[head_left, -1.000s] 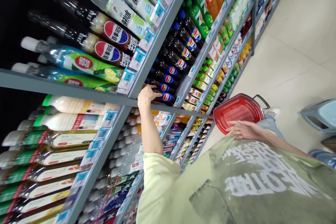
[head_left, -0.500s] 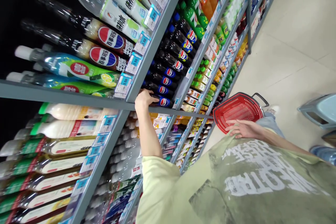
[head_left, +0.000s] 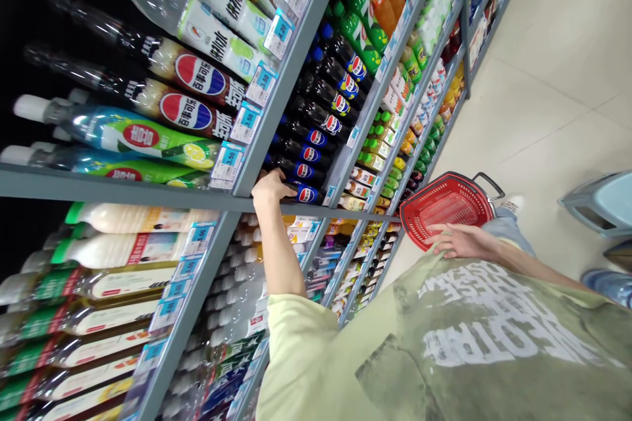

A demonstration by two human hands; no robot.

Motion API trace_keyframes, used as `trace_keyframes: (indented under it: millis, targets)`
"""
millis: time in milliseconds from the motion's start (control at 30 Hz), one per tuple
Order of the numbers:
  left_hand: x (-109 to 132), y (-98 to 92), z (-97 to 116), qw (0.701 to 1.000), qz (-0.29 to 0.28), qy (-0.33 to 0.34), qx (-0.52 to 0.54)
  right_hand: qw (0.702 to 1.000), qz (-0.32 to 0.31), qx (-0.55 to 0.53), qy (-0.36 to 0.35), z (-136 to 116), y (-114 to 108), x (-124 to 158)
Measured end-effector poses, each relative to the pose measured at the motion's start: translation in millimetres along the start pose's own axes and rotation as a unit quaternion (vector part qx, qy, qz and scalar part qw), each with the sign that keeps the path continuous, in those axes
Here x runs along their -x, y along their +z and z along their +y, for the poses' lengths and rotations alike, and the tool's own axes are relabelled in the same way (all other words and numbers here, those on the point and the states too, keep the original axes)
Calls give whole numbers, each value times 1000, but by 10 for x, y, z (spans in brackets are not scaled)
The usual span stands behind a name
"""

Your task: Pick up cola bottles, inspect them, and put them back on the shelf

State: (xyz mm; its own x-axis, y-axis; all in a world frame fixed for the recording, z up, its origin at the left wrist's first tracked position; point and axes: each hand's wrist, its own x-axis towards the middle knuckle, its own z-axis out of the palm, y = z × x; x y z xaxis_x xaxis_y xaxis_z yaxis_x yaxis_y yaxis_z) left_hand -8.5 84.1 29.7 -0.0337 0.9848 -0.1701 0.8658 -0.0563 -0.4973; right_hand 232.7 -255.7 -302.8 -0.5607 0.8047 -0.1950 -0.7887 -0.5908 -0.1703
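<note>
While the left hand (head_left: 269, 189) stays wrapped over the neck end of the last cola bottle (head_left: 307, 194) in its row, little else differs from a second ago: the fingers have crept slightly further round the bottle, and the view has tipped a touch, sliding the racks down and left. The cola bottle has not left its place. It stands on the shelf (head_left: 340, 168) at the near end of a line of identical bottles, just above the grey upright, with a price tag (head_left: 328, 194) at its foot. So the grasp looks a little firmer, but nothing has been lifted or pulled forward. The left fingers are curled and closed on the bottle, thumb underneath. The right hand (head_left: 457, 241) has not moved: it lies flat and spread, fingers apart, pinching nothing, against the shirt (head_left: 469, 342) at the near rim of the basket (head_left: 447, 200). Whether it touches that rim I cannot tell. The basket is red, its mesh bottom bare where it shows, its handle toward the floor (head_left: 543, 79). Taller bottles fill the compartments to the left, smaller ones the racks beyond.
</note>
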Motion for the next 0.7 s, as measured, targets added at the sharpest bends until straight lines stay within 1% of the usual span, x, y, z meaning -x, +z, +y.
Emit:
trace_keyframes:
  millis: [67, 100, 200, 267, 333, 433, 533, 600, 700]
  targets:
    - [28, -15, 40, 1000, 15, -3, 15, 1000, 3, -5, 1, -17, 2, 14]
    - [43, -22, 69, 999, 33, -1, 27, 1000, 4, -6, 1, -23, -6, 13]
    - [50, -37, 195, 990, 119, 15, 75, 1000, -5, 5, 3, -32, -47, -15]
    - [-6, -52, 286, 978, 174, 28, 109, 1000, -17, 15, 3, -34, -67, -40]
    - [-115, -74, 359, 969, 201, 31, 142, 999, -23, 22, 3, -37, -67, -58]
    - [-321, -112, 415, 960, 215, 24, 179, 1000, -14, 27, 2, -41, -36, -61]
    - [-485, -126, 417, 953, 225, 37, 198, 1000, -8, 21, -3, -48, 3, -48]
    - [-558, -104, 392, 954, 224, 39, 195, 1000, 0, 15, -4, -57, 19, -44]
    - [-641, -28, 309, 961, 212, 8, 178, 999, 33, 6, 5, -76, 18, -52]
